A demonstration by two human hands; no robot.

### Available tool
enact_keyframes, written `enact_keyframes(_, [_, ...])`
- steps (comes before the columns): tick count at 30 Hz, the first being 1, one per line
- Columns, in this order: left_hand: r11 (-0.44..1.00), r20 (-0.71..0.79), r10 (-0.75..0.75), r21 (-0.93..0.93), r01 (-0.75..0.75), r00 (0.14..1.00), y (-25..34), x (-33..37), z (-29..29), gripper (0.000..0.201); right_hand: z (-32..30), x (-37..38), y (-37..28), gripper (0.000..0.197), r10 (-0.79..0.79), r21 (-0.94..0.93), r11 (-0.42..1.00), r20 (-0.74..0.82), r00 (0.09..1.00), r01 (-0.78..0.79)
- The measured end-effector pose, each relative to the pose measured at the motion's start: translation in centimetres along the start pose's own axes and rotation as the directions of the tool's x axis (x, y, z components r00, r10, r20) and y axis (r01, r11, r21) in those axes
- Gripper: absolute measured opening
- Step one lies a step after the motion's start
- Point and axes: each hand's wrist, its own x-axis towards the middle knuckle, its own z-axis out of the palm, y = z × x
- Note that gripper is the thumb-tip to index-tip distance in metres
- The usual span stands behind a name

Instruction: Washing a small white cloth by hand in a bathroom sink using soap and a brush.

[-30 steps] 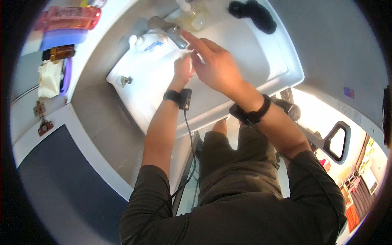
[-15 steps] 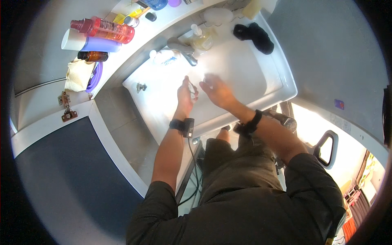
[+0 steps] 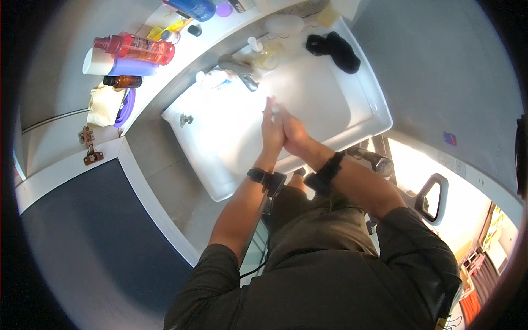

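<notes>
Over the white washbasin (image 3: 212, 159), my left hand (image 3: 271, 132) and my right hand (image 3: 293, 133) are pressed together palm to palm. The fingers of both are stretched out toward the tap, and glare washes out the fingertips. Whether anything lies between the palms is hidden. Just beyond the fingertips is the grey metal tap (image 3: 242, 70). Beside it on the basin's back ledge stand a clear pump bottle (image 3: 268, 56) with pale yellow liquid and a white bottle (image 3: 214, 78). A bunched black cloth item (image 3: 340, 52) lies on the basin's far right corner.
At the upper left, a shelf holds a red bottle (image 3: 143, 49), a purple bottle with a white cap (image 3: 132, 67), a small brown bottle (image 3: 122, 82) and a blue bottle (image 3: 195, 7). A dark cabinet door (image 3: 99, 236) fills the lower left. A grey handle (image 3: 433, 199) is at right.
My hands were apart, the left half-curled with something whitish by its fingers and the right blurred. They have come together palm to palm. The view has shifted slightly.
</notes>
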Motion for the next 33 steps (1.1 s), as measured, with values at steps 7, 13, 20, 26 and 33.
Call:
enact_keyframes(7, [0.991,-0.003,-0.050,0.128,0.050,0.999,3.2,-1.5,1.5,0.051,1.6,1.3,-1.3,0.050,-0.057,0.144,0.985,-0.248,0.967,0.095])
enact_keyframes(13, [0.991,0.129,-0.110,-0.059,0.118,0.986,2.5,0.3,-0.3,0.052,2.0,1.0,2.3,0.065,0.000,-0.112,0.993,-0.363,0.932,-0.043])
enact_keyframes(20, [0.979,0.068,-0.094,-0.177,0.104,0.993,1.8,-1.7,0.6,0.035,2.1,2.4,-0.8,0.055,0.003,0.000,1.000,-0.515,0.857,-0.003])
enact_keyframes(26, [0.998,0.071,-0.031,0.050,0.028,0.997,-0.9,0.0,-1.2,0.025,1.4,2.9,0.5,0.055,0.051,0.073,0.997,-0.542,0.839,-0.014])
enact_keyframes(33, [0.964,0.111,-0.251,-0.066,0.259,0.962,-1.2,0.7,-0.8,0.028,0.9,2.0,2.4,0.051,-0.058,-0.020,0.998,-0.575,0.816,0.057])
